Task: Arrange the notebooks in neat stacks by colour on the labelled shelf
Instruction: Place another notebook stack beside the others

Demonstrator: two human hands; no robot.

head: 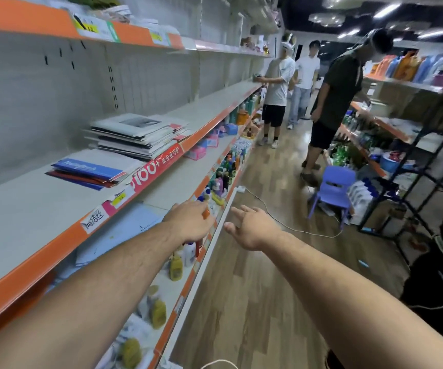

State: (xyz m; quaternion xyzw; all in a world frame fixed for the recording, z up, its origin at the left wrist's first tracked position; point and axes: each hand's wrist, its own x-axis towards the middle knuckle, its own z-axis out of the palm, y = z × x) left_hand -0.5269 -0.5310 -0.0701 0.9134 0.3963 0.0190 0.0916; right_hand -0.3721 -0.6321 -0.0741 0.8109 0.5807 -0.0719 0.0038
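Left hand (191, 222) and right hand (252, 227) are reaching out, fingers loose, gripping nothing. Blue-red notebook stack (87, 171) and grey notebook stack (137, 134) are sitting by the shelf (28, 214) front edge.

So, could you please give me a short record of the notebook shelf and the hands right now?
Shelf: orange-edged shelf, handwritten label on its front edge
Near stack: blue and red notebooks, mixed, edges uneven
Far stack: grey and white notebooks, fanned out
Left hand: open, empty, in front of the lower shelf
Right hand: open, empty, over the aisle floor
Sorted by colour: not yet
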